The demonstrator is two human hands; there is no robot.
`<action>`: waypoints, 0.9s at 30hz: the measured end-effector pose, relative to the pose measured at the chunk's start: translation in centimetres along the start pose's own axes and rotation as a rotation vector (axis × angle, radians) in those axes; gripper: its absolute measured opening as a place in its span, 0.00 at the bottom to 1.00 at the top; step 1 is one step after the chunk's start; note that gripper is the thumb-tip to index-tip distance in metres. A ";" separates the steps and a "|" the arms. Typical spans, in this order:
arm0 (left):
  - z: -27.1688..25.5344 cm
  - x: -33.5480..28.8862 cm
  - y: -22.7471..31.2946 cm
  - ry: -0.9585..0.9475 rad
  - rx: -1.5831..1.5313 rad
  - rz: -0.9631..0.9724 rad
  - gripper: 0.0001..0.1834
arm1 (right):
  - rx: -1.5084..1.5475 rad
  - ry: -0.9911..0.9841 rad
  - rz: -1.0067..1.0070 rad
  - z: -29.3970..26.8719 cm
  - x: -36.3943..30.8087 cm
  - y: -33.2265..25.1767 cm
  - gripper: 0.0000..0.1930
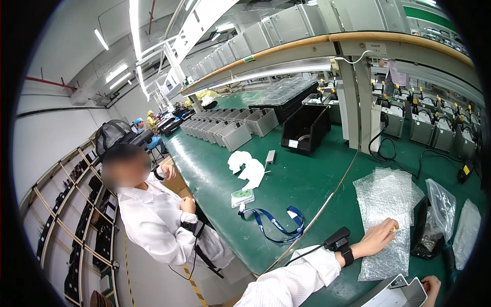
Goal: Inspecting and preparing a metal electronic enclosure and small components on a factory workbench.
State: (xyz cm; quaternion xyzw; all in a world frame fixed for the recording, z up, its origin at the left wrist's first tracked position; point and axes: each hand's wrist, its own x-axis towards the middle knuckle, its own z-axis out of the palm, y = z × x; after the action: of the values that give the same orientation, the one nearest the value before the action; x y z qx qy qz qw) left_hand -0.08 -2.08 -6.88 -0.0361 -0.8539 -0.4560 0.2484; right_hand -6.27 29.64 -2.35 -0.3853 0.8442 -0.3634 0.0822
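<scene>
My left hand [377,239] reaches over a sheet of bubble wrap [384,197] lying on the green table. Its fingers are curled together, and a small yellow bit shows at the fingertips, too small to name. A black strap with a black device sits on that wrist. At the lower right edge my right hand [432,287] has its fingers bent against the side of a grey metal housing [391,292], an open box shape cut off by the lower rim. Much of the right hand and its arm is out of sight.
A black bin [428,227] with a clear plastic bag stands right of the bubble wrap. A blue lanyard [273,227], white paper [248,169] and black parts bin [306,128] lie farther left. Rows of grey housings [232,135] stand behind. Another person [158,215] stands at the left.
</scene>
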 end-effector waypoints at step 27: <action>-0.1 0.1 -0.8 0.044 -0.015 -0.091 0.11 | 0.039 0.123 0.036 1.7 0.4 2.1 0.06</action>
State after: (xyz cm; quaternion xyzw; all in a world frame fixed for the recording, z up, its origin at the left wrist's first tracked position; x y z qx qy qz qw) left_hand -0.35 -2.59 -7.41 0.0109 -0.8454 -0.4741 0.2459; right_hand -7.04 29.34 -4.95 -0.3453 0.8472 -0.4014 0.0440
